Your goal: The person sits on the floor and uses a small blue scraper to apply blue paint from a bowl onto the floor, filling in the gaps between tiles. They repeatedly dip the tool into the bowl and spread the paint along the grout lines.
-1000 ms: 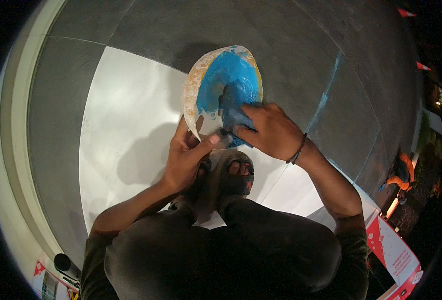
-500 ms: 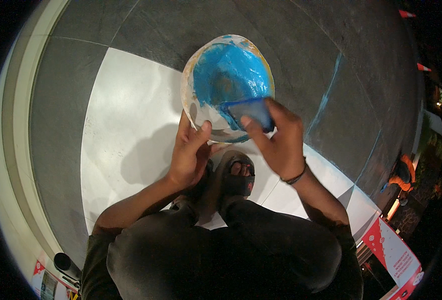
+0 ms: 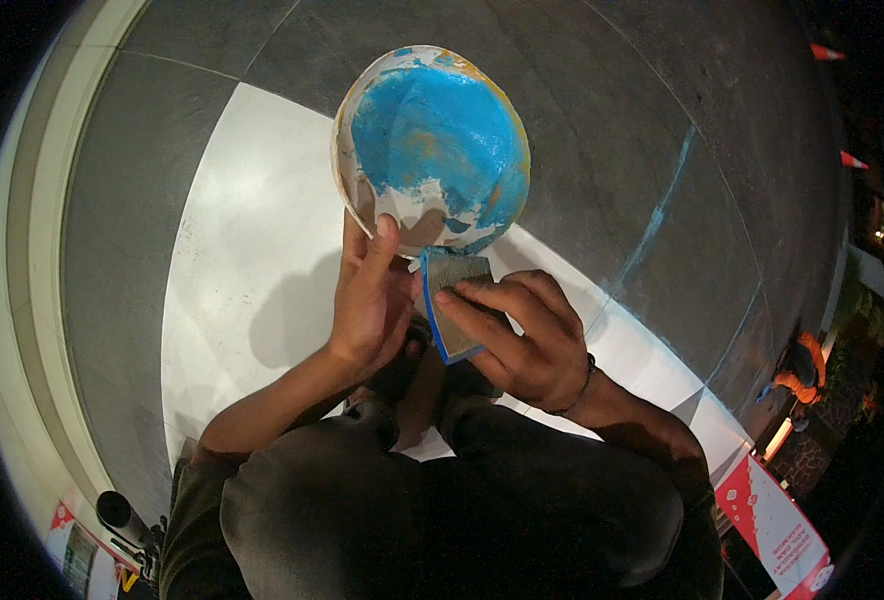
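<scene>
My left hand [image 3: 367, 300] is closed on the near left rim of a white bowl [image 3: 347, 165], thumb up along the edge. Wet blue paste [image 3: 437, 125] coats much of the inside, with white and ochre patches showing through. Between the fingers and thumb of my right hand [image 3: 537, 335] is a flat rectangular scraper [image 3: 452, 280] with a greyish face and a blue edge. Its far end is smeared with blue at the bowl's near rim; whether it touches the rim I cannot tell.
Below the bowl, white floor tiles [image 3: 227, 230] meet dark grey tiles [image 3: 602, 130]. Blue streaks [image 3: 652, 215] run along joints at the right. A person in orange [image 3: 804, 368] is at the far right, near a red-and-white banner [image 3: 777, 525]. A black cylinder [image 3: 117, 512] stands at lower left.
My right hand has drawn the scraper out of the bowl toward me and turned it, so its greyish face shows. The bowl has shifted slightly away and left.
</scene>
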A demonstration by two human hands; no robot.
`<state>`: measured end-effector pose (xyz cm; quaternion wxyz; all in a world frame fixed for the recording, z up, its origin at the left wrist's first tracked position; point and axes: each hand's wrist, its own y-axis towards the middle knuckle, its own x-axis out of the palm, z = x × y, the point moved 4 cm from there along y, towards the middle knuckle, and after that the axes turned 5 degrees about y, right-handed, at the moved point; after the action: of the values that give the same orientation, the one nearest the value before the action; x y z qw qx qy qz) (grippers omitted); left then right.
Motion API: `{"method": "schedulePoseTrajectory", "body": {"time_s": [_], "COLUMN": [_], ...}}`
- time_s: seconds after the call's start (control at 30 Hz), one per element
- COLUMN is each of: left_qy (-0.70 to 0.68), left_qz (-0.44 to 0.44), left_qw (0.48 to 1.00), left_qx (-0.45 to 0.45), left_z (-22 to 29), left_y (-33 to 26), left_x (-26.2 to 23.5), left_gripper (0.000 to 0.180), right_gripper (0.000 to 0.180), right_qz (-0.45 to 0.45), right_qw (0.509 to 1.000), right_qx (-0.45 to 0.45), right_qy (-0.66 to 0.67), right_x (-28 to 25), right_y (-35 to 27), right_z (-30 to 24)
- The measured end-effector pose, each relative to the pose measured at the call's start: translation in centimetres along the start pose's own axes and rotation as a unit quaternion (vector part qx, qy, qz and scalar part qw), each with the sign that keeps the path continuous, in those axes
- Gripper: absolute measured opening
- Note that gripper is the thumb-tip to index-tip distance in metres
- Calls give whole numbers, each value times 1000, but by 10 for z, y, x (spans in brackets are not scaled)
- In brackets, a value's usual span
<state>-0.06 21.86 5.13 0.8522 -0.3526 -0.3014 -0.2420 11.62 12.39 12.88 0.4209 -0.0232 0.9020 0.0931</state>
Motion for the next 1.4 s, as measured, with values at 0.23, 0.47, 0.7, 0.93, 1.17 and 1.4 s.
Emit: {"method": "schedulePoseTrajectory", "body": {"time_s": [0.23,0.47,0.7,0.93,1.17,1.4], "left_qy": [26,23,35,18,38,30], "left_qz": [-2,-15,-29,-7,13,-23], "left_qw": [999,998,999,999,994,995], "left_qx": [25,50,4,34,98,97], "left_z": [-2,2,-1,0,-2,-3], "left_y": [-1,-2,-3,-5,-6,-9], "left_x": [1,11,12,8,-3,-1], "left_gripper": [70,72,66,68,71,75], "right_gripper": [37,36,36,34,29,27], "right_qz": [121,212,220,185,54,170], "right_qw": [976,930,960,968,968,944], "right_qx": [126,243,138,142,214,264], "right_qy": [127,178,108,87,117,101], "right_x": [-34,-22,-12,-16,-20,-59], "right_y": [-5,-18,-2,8,0,3], "right_z": [13,30,27,19,15,44]}}
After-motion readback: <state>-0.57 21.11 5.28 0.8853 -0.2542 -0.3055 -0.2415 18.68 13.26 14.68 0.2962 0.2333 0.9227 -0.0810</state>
